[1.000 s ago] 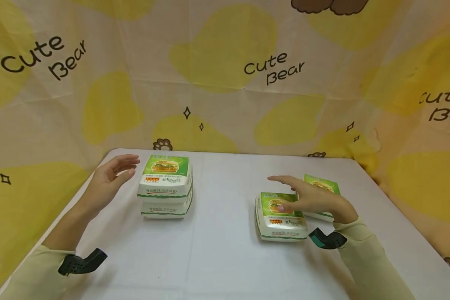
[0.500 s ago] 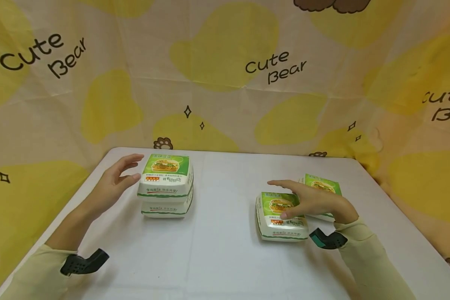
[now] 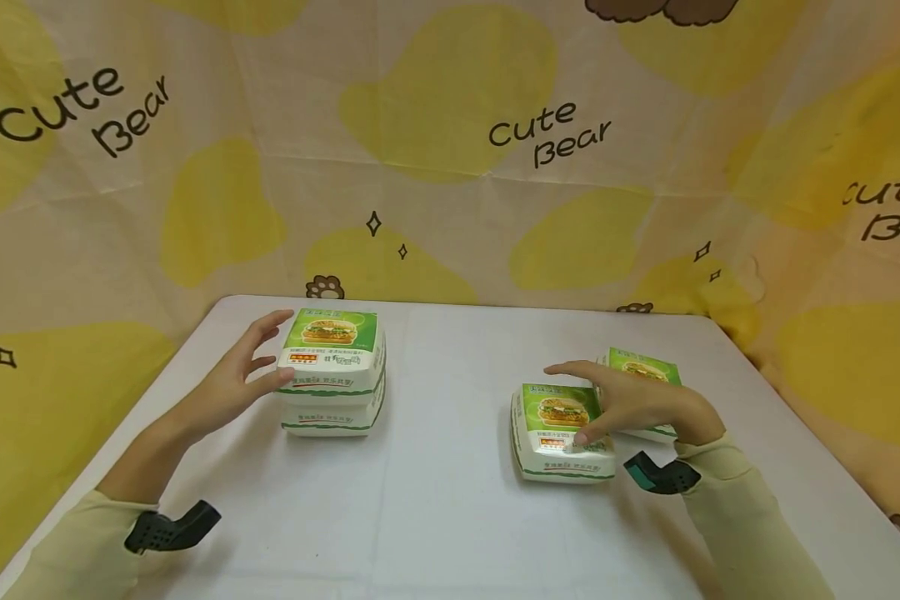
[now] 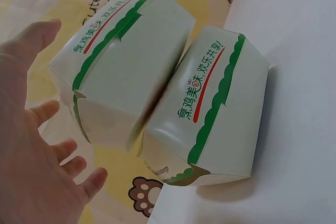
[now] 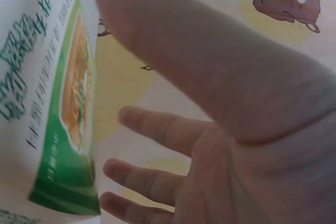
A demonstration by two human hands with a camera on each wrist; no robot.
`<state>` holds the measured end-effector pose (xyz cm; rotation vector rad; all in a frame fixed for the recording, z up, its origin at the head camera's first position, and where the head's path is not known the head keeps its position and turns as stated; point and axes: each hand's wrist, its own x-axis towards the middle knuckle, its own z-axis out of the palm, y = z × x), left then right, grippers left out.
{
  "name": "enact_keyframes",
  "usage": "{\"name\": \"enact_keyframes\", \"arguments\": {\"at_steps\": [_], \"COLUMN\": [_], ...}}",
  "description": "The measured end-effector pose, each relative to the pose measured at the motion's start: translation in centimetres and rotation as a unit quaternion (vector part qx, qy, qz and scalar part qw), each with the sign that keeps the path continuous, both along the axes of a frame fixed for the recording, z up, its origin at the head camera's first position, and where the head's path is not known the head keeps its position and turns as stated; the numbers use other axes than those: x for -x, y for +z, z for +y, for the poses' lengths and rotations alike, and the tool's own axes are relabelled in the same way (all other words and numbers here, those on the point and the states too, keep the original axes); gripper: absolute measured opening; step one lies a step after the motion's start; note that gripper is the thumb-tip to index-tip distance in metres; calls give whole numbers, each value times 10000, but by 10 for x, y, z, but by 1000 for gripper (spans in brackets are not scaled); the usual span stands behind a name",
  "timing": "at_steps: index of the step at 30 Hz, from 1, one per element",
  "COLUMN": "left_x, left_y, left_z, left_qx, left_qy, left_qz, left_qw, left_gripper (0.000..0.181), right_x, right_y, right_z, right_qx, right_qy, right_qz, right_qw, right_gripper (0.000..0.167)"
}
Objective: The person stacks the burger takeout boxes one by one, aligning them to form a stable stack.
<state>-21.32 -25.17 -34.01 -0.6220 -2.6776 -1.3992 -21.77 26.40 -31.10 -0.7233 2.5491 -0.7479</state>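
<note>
Two green-and-white burger boxes are stacked on the left, the upper box (image 3: pixel 332 365) squarely over the lower box (image 3: pixel 328 421). My left hand (image 3: pixel 221 392) is at the left side of the upper box, thumb and fingers spread around its near-left corner. In the left wrist view a gap shows between that hand (image 4: pixel 31 145) and the upper box (image 4: pixel 131 72). On the right, my right hand (image 3: pixel 641 402) hovers over a front burger box (image 3: pixel 543 458), fingers extended and thumb above its lid. Another burger box (image 3: pixel 648 367) behind is partly hidden by that hand.
A white cloth-covered table (image 3: pixel 435 533) bears the boxes. Behind it hangs a yellow patterned curtain (image 3: pixel 435 100) with "Cute Bear" lettering, meeting the table's back edge. Dark devices are strapped at the left wrist (image 3: pixel 172 527) and right wrist (image 3: pixel 662 473).
My left hand has moved rightward, closer to the stacked boxes. My right hand has shifted slightly right, its thumb sliding across above the front box. The boxes have stayed in place.
</note>
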Motion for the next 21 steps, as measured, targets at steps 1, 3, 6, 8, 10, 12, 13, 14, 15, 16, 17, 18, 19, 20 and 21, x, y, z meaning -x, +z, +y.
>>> {"name": "enact_keyframes", "arguments": {"at_steps": [1,3,6,8,10,12,13,14,15,16,17,18,19,20,21], "left_x": [0,0,0,-1,-1,-1,-1,-1,0,0,1,1,1,2,2], "left_y": [0,-1,-1,-1,-1,-2,-3,-4,-4,-5,-5,-6,-6,-6,-6], "left_z": [0,0,0,0,-1,-1,-1,-1,-1,-1,0,0,0,0,0], "left_qx": [-15,-31,-44,-37,-38,-33,-35,-34,-34,-38,-36,-38,-46,-42,-45], "left_qy": [-43,-87,-117,-107,-111,-132,-150,-167,-187,-205,-214,-218,-222,-222,-220], "left_qz": [-15,-48,-48,-29,-3,12,15,20,23,17,18,22,18,15,5], "left_qw": [10000,9999,9999,9999,9999,9999,9999,9999,9998,9998,9998,9998,9997,9997,9997], "left_gripper": [79,80,81,81,82,82,82,82,83,83,83,84,84,85,85], "right_x": [-1,-2,-3,-3,-3,-2,-2,-2,-2,-3,-3,-4,-5,-5,-5], "right_y": [2,5,9,10,9,7,6,5,5,4,3,3,2,1,1], "right_z": [1,4,7,6,3,0,-1,-2,-4,-5,-6,-6,-8,-9,-10], "right_qx": [-33,-126,-367,-460,-543,-583,-605,-624,-636,-635,-602,-573,-542,-526,-516], "right_qy": [-20,-58,-85,-25,40,85,92,70,66,62,69,61,59,69,101], "right_qz": [8,43,157,153,123,43,24,-12,-24,-42,-62,-84,-104,-97,-61], "right_qw": [10000,9999,9992,9988,9984,9983,9981,9980,9979,9980,9981,9983,9985,9985,9986], "right_gripper": [96,93,89,88,89,92,94,97,98,100,101,102,103,103,103]}}
